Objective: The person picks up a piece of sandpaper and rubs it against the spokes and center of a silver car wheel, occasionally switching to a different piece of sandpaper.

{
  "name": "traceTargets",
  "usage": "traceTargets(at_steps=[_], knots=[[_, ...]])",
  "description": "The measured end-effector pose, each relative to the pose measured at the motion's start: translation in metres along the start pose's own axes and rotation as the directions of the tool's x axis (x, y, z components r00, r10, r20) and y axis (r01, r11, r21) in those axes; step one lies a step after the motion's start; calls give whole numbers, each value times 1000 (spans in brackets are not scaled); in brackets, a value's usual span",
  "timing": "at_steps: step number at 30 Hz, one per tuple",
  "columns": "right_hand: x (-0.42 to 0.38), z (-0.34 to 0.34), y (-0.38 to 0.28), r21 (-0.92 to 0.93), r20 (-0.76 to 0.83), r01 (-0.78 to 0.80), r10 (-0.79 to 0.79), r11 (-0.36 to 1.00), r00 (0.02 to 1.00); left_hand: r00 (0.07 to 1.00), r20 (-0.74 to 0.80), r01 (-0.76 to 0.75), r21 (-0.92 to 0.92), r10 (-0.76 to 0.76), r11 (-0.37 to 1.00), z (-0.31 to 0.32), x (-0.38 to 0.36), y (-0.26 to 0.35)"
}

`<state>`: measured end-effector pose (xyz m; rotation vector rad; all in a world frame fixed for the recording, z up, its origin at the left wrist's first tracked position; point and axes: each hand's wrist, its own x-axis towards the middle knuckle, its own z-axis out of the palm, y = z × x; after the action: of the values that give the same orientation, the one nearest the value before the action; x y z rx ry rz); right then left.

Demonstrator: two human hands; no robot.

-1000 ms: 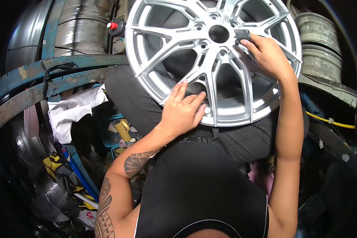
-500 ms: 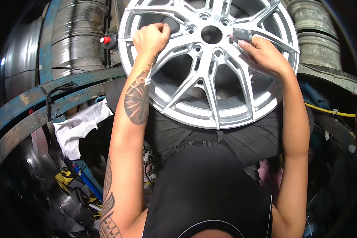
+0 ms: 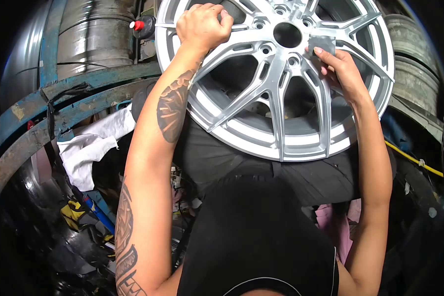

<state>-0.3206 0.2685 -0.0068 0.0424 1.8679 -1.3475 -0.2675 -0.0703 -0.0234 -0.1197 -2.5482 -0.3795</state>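
A silver multi-spoke wheel rim (image 3: 276, 93) lies tilted over my lap, its round centre hole towards the top of the view. My left hand (image 3: 203, 25) is closed around a spoke on the rim's left side; the spoke's gripped part is hidden under the fingers. To the right of the centre hole, my right hand (image 3: 338, 66) pinches a thin dark grey sheet (image 3: 322, 44) between thumb and fingers, with the sheet against the spokes. Its other fingers are curled below.
Blue metal rails (image 3: 98, 75) run at the left, with wheel barrels behind them. A dark bottle with a red cap (image 3: 136, 25) stands beside the rim. White cloth (image 3: 91, 148) hangs at the left. More wheels (image 3: 415, 74) and a yellow hose (image 3: 414, 157) are at the right.
The rim and both hands appear further right in the view. The rim looks slightly turned, and the grey sheet now shows more of its face beside the centre hole.
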Motion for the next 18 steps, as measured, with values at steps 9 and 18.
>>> traceTargets(at_steps=[9,18], knots=[[-4,14,-2,42,-28,63,-61,997,998,954,254,156,29,-158,987,7,23,-19],[-21,53,-2,133,-86,23,-11,991,996,727,635,157,218,-262,963,27,84,-36]])
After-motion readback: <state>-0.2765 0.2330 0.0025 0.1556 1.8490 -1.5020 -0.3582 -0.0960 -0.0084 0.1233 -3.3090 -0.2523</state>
